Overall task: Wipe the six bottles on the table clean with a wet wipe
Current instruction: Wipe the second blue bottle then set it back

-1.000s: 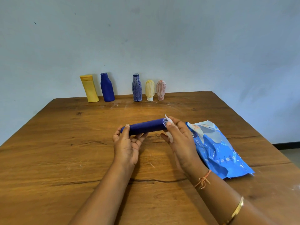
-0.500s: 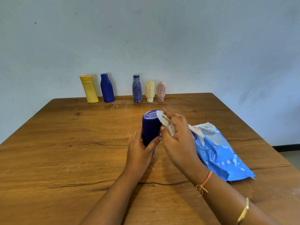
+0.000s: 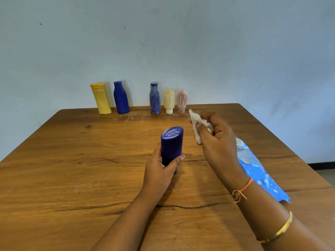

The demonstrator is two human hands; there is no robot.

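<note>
Now left grip (image 3: 159, 171) clasps blue bottle (image 3: 171, 142), right grip (image 3: 217, 140) pinches wipe (image 3: 195, 120); packet (image 3: 259, 171) just right.

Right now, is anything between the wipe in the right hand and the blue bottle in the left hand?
Nothing visible. The right hand pinches the wet wipe just right of the dark blue bottle, gripped on end by the left hand; only air lies between. The blue wipes pack lies farther right.

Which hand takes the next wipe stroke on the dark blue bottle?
Right, likely. The right hand pinches the wet wipe beside the dark blue bottle, apart from it. The left hand grips the bottle's lower body, holding it upright, so it's occupied.
</note>
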